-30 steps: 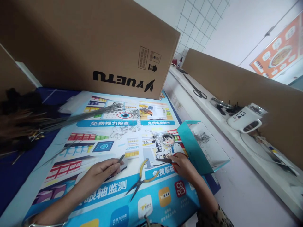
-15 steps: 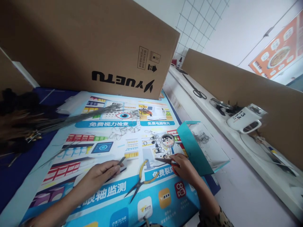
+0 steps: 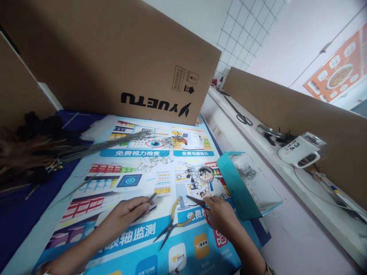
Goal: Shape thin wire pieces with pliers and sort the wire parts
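My left hand (image 3: pixel 133 211) is closed, pinching a thin dark strip (image 3: pixel 152 197) between thumb and fingers; its exact kind is too small to make out. My right hand (image 3: pixel 222 214) grips a pair of scissors (image 3: pixel 196 200), red-handled, with the blades pointing left toward my left hand and apart from the strip. Yellow-handled pliers (image 3: pixel 171 227) lie on the printed sheet between my hands. Just beyond the scissors, small black rings (image 3: pixel 195 186) and bits of wire are scattered near a round clear dish (image 3: pixel 205 174).
A bundle of thin wires (image 3: pixel 123 141) lies at the back left beside dark dried-looking stems (image 3: pixel 31 147). A teal-and-white box (image 3: pixel 239 187) holding tangled wire stands on the right. Behind rises a large cardboard box (image 3: pixel 114 57). On the right ledge are a mug (image 3: pixel 296 151) and black scissors (image 3: pixel 243 119).
The view has shifted slightly, so everything sits a little lower and further right. My right hand has turned the scissors a little, their blades now slanting more. Both hands keep their holds.
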The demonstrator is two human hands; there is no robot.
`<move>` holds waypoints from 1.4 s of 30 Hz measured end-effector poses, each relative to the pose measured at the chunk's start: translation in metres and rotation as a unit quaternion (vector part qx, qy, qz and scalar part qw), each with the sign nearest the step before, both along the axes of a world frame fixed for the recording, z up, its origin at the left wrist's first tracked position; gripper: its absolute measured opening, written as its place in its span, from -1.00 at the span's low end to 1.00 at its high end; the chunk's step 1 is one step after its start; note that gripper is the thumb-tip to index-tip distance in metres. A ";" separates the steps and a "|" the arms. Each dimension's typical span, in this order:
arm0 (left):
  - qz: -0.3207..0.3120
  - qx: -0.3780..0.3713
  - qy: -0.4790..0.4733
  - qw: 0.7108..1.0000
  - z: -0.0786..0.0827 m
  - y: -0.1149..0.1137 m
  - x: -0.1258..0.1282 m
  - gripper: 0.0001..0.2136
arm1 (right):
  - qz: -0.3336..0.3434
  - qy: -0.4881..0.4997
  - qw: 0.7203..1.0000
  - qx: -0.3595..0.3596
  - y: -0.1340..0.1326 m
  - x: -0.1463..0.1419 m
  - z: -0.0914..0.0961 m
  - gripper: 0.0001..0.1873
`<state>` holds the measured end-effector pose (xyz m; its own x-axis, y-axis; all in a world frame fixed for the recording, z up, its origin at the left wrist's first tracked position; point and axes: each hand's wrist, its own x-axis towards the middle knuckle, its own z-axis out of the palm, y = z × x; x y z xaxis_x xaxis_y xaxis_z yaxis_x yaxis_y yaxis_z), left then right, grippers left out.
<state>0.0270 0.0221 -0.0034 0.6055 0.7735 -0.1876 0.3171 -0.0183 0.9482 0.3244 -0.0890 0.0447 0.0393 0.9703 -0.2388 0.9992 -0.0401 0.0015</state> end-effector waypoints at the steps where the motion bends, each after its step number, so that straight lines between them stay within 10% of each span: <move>1: 0.000 0.003 -0.001 1.000 0.002 0.000 0.000 -0.70 | 0.000 0.000 1.000 0.000 0.002 0.001 0.000 -0.63; 24: -0.030 0.027 0.018 0.999 0.006 0.000 0.002 -0.68 | 0.009 0.082 0.994 0.071 -0.001 0.001 -0.013 -0.62; 42: -0.026 0.039 0.004 0.999 0.000 -0.001 0.002 -0.69 | -0.035 -0.044 0.994 0.099 0.055 -0.051 -0.025 -0.67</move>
